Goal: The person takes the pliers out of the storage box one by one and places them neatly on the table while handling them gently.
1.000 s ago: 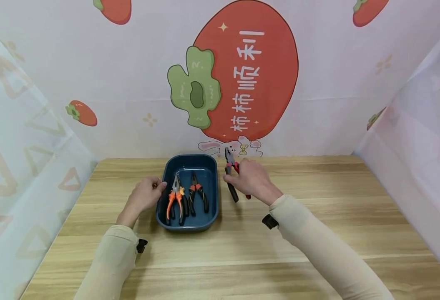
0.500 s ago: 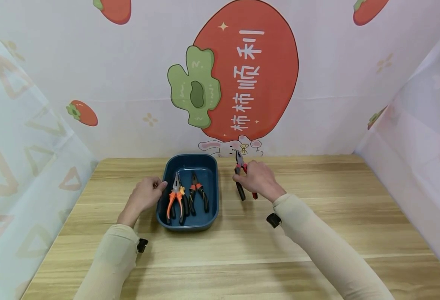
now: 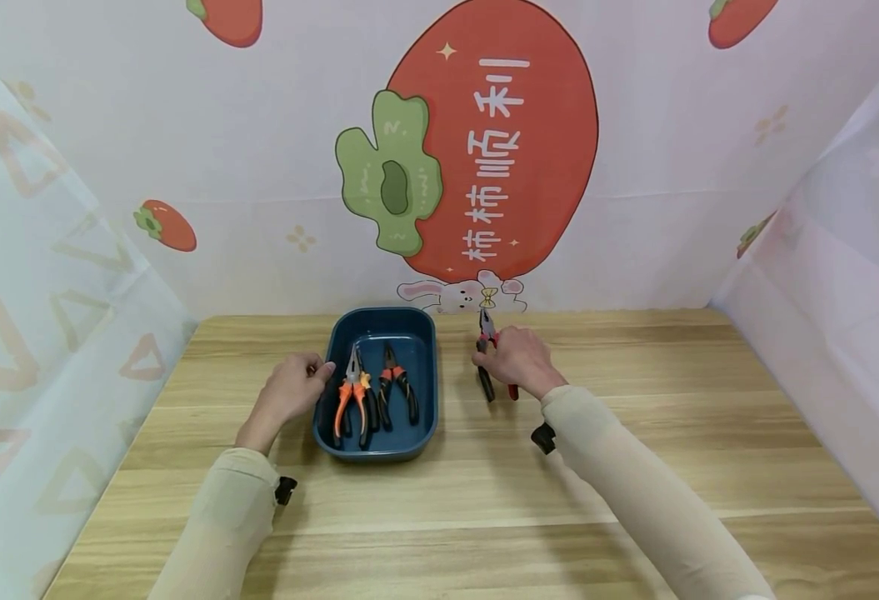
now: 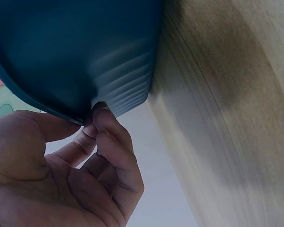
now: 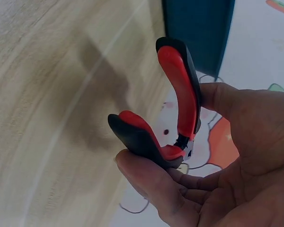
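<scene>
My left hand (image 3: 289,390) pinches the left rim of a dark blue plastic tray (image 3: 376,457); in the left wrist view its thumb and fingers meet at the tray wall (image 4: 61,61). Inside the tray lie orange-handled pliers (image 3: 352,400), partly covering yellow-and-black pliers (image 3: 368,400). Another pair with black-and-orange handles (image 3: 398,387) lies to their right. Right of the tray, my right hand (image 3: 520,360) grips pliers with red-and-black handles (image 3: 486,387), jaws pointing to the back wall. The right wrist view shows their handles (image 5: 182,90) spread between thumb and fingers, above the tabletop.
The wooden table (image 3: 439,533) reaches to a back wall (image 3: 274,258) covered with a persimmon print. Pale sheets hang along the left and right sides. Bare wood lies to the right of the right hand and in front of the tray.
My right hand has moved the red-and-black pliers rightward, away from the tray's right side, and slightly lower. My left hand and the tray have stayed in place.
</scene>
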`<action>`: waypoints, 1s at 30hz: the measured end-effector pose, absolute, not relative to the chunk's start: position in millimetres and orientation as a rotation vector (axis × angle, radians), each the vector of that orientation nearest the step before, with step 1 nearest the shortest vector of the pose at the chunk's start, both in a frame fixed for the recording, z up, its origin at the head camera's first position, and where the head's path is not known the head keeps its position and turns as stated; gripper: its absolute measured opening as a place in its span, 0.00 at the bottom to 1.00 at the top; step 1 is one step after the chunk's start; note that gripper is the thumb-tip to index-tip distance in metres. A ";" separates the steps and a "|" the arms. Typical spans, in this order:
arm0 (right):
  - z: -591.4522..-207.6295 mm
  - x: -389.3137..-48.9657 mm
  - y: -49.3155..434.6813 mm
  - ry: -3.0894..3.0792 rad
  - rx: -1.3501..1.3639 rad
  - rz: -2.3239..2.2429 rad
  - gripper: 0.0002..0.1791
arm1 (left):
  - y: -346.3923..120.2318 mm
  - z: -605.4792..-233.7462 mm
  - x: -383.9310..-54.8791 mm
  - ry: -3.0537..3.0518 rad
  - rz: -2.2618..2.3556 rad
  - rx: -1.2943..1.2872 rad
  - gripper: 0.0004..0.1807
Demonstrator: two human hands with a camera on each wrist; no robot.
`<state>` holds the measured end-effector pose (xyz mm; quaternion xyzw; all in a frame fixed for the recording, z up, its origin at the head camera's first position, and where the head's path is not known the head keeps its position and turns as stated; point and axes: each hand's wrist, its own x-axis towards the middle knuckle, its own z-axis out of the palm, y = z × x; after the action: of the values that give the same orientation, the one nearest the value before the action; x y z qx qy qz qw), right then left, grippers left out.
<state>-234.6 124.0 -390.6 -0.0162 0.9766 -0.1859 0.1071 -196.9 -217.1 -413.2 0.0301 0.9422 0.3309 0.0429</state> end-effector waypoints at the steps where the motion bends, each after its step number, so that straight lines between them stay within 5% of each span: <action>1: -392.0 -235.7 124.0 2.871 -0.042 -0.547 0.28 | -217.2 -413.3 -197.0 2.883 1.012 0.092 0.18; 30: -418.3 -252.7 129.4 2.873 0.046 -0.507 0.20 | -215.7 -412.7 -195.5 2.894 1.009 0.091 0.19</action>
<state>-252.7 129.4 -418.3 0.0155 0.9785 -0.1725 0.1117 -195.5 -215.7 -412.7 0.0297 0.9432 0.3287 0.0375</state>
